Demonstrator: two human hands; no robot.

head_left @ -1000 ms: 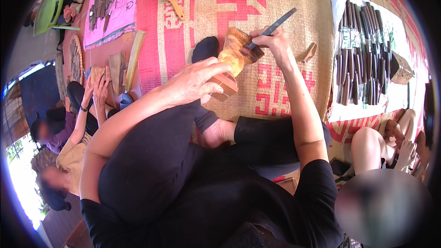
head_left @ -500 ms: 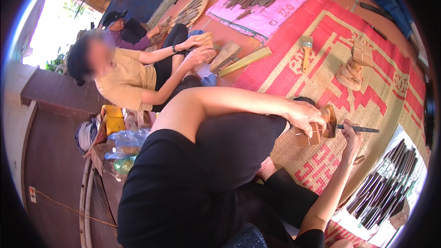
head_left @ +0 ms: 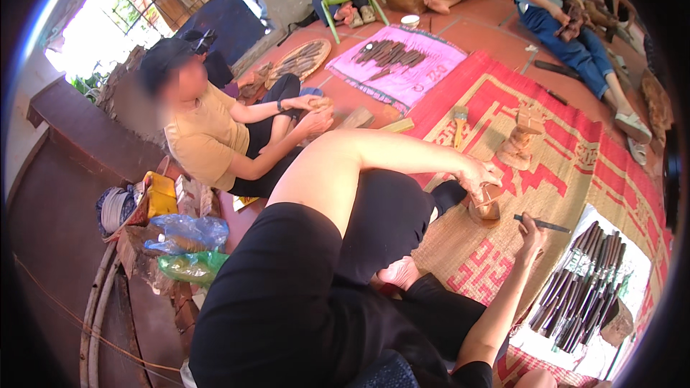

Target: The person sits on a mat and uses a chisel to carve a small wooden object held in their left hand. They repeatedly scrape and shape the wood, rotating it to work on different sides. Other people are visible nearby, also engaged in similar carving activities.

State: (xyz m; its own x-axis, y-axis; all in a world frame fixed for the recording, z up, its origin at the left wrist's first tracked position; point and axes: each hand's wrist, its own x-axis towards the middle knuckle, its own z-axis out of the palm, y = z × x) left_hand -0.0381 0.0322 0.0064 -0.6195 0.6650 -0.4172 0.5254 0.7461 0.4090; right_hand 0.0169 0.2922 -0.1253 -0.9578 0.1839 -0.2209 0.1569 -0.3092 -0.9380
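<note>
My left hand (head_left: 477, 175) grips the top of a brown carved wooden piece (head_left: 484, 214), whose rounded end is turned down toward the woven mat (head_left: 449, 244). Pale lines cross its upper face. Just to the right, my right hand (head_left: 532, 234) is closed around a dark, slim chisel (head_left: 550, 225), held roughly level and apart from the wood. Farther up the mat stands another carved wooden piece (head_left: 519, 140) with a squared top. A flat brush (head_left: 459, 123) with a light handle lies to its left.
Many dark chisels (head_left: 586, 280) lie on a white sheet at right, and more tools (head_left: 392, 54) on a pink cloth. A co-worker in a tan shirt (head_left: 205, 129) sits at left, holding wood. Plastic bags (head_left: 190, 233) are beside my leg. Another person (head_left: 550, 11) sits far right.
The view has shifted, bringing more people at the back into sight. My left hand has turned the wooden piece over, and the chisel has moved slightly away from it.
</note>
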